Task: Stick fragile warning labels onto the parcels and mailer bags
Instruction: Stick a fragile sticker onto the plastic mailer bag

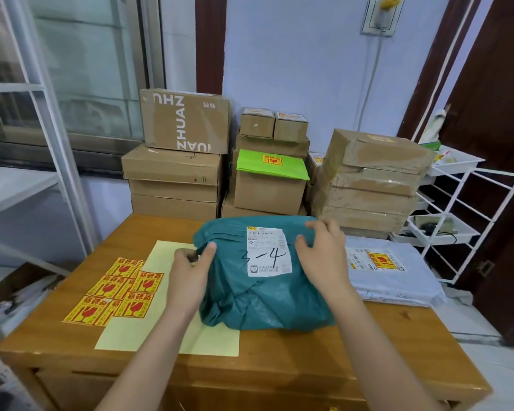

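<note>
Fingers of my left hand [190, 264] pinched the left edge of the teal plastic mailer bag [261, 280] while my right hand [324, 250] gripped its far right corner, the bag resting on the wooden table [279, 366] beside loose yellow-and-red fragile labels [116, 289].

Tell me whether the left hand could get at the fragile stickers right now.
Probably yes, once it lets go: the left hand is pinching the teal mailer bag, and the fragile stickers lie uncovered just to its left on the table, with nothing between.
</note>
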`<state>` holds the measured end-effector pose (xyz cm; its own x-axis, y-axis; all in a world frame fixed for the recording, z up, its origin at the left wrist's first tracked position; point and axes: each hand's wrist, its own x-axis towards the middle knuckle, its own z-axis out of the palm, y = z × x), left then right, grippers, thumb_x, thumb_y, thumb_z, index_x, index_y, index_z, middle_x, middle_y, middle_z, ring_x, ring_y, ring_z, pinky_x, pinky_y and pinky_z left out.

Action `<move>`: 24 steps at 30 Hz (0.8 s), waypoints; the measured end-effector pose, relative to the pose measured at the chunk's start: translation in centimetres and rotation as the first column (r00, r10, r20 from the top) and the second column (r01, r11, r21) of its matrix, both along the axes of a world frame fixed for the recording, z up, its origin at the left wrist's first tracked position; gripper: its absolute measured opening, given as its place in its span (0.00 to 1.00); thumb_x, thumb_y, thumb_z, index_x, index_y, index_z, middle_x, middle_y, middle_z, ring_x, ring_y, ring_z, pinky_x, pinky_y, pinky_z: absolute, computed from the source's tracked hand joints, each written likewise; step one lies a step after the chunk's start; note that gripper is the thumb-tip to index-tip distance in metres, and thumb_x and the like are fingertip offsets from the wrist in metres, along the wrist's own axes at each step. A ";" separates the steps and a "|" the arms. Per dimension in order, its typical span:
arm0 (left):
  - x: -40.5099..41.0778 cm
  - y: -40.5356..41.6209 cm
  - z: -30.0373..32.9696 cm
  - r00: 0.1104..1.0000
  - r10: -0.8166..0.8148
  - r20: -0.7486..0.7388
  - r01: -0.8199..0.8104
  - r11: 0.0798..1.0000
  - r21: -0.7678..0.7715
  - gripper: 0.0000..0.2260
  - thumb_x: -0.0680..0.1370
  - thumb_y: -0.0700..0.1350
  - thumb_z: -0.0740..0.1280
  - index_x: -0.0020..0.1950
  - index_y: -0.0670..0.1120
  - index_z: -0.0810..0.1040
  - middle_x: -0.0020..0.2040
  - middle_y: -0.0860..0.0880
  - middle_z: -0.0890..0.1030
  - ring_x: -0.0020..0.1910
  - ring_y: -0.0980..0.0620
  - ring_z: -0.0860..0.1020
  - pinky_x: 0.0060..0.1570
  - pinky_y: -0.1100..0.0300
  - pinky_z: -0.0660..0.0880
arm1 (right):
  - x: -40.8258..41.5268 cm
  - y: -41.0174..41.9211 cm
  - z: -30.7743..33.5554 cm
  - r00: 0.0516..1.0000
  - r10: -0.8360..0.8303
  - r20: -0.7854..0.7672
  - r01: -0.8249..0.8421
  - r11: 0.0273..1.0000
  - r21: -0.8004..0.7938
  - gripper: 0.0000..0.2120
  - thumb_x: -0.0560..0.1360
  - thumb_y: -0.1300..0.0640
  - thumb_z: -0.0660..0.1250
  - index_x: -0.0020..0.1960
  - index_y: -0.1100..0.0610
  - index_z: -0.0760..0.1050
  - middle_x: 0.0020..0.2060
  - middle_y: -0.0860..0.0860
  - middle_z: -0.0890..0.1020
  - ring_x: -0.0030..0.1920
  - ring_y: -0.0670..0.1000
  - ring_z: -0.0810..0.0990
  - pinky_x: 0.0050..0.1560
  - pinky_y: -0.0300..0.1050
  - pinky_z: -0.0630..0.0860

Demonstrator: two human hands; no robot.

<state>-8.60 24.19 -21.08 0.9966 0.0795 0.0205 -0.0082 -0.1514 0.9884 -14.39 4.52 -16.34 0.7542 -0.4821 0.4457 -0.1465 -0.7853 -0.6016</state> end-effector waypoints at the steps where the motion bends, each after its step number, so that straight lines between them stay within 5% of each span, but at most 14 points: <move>1: 0.0 0.7 0.0 1.000 0.017 0.021 -0.018 0.999 0.031 0.21 0.77 0.59 0.63 0.60 0.44 0.69 0.54 0.50 0.73 0.53 0.50 0.72 0.50 0.55 0.68 | 0.0 0.8 0.2 0.995 0.049 0.089 -0.052 0.998 0.031 0.12 0.77 0.58 0.63 0.59 0.58 0.74 0.60 0.50 0.70 0.58 0.47 0.70 0.58 0.45 0.69; 4: 0.2 3.1 0.1 0.992 0.044 0.122 -0.058 0.992 0.113 0.19 0.78 0.55 0.64 0.61 0.43 0.72 0.56 0.50 0.74 0.55 0.52 0.72 0.52 0.56 0.68 | 0.3 3.7 0.5 0.952 0.202 0.230 -0.228 0.969 0.096 0.06 0.77 0.63 0.62 0.49 0.58 0.77 0.50 0.47 0.73 0.45 0.40 0.72 0.47 0.30 0.68; 8: 0.9 6.8 -0.1 0.964 0.077 0.253 -0.155 0.940 0.304 0.13 0.79 0.50 0.64 0.58 0.44 0.76 0.57 0.48 0.77 0.58 0.48 0.74 0.52 0.54 0.70 | 0.8 7.8 -0.1 0.903 0.381 0.200 -0.418 0.887 0.196 0.08 0.78 0.64 0.61 0.47 0.56 0.78 0.46 0.46 0.75 0.45 0.39 0.75 0.44 0.28 0.69; 14: 3.8 11.9 -1.9 0.966 -0.063 0.253 -0.158 0.629 0.761 0.14 0.80 0.48 0.62 0.62 0.43 0.77 0.62 0.44 0.77 0.63 0.44 0.68 0.59 0.49 0.67 | 2.0 13.8 -2.3 0.701 0.707 0.093 -0.700 0.658 0.275 0.10 0.78 0.63 0.61 0.55 0.57 0.79 0.49 0.44 0.78 0.46 0.39 0.76 0.51 0.37 0.76; 19: 4.6 12.7 -4.1 0.953 -0.192 0.236 -0.062 0.636 0.769 0.13 0.80 0.42 0.61 0.63 0.42 0.77 0.62 0.45 0.78 0.62 0.44 0.69 0.61 0.51 0.66 | 5.4 16.8 -5.2 0.702 0.693 -0.166 -0.660 0.720 0.214 0.17 0.79 0.59 0.59 0.68 0.58 0.70 0.64 0.53 0.73 0.62 0.50 0.72 0.65 0.45 0.69; 24: 4.9 12.6 -4.6 0.960 -0.191 0.206 -0.047 0.615 0.787 0.17 0.80 0.43 0.61 0.68 0.42 0.72 0.65 0.45 0.75 0.67 0.45 0.67 0.65 0.49 0.65 | 8.6 17.8 -6.9 0.771 0.554 -0.314 -0.541 0.830 0.136 0.22 0.78 0.61 0.58 0.72 0.60 0.64 0.68 0.56 0.68 0.68 0.57 0.67 0.68 0.51 0.65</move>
<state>-3.74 36.83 -25.69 0.9471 -0.1568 0.2799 -0.2744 -0.8478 0.4537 -5.82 22.32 -23.21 0.9921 0.0466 0.1162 0.1096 -0.7720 -0.6261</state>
